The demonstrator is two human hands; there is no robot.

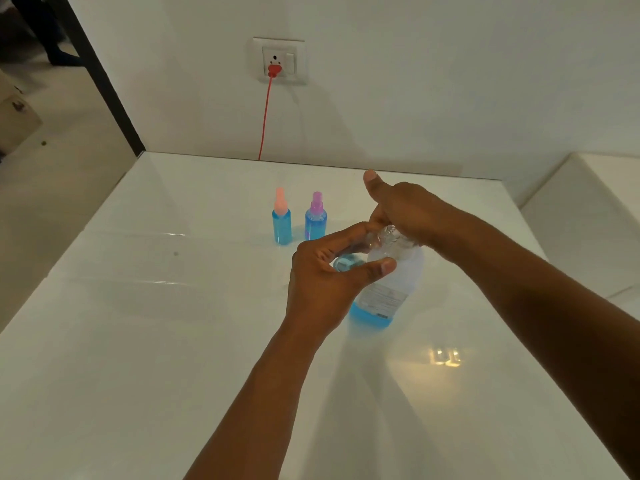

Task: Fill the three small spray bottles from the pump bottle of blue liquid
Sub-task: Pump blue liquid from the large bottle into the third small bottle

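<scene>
No text can be read. The pump bottle (384,296) carries a white label (382,299) with fine printed lines and a small dark patch near its lower edge, all too blurred to make out.

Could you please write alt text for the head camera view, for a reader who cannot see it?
A person's right hand presses on the top of a pump bottle with little blue liquid left, while the left hand holds a small open bottle beside it. Two capped spray bottles of blue liquid stand behind on the white table.
</scene>
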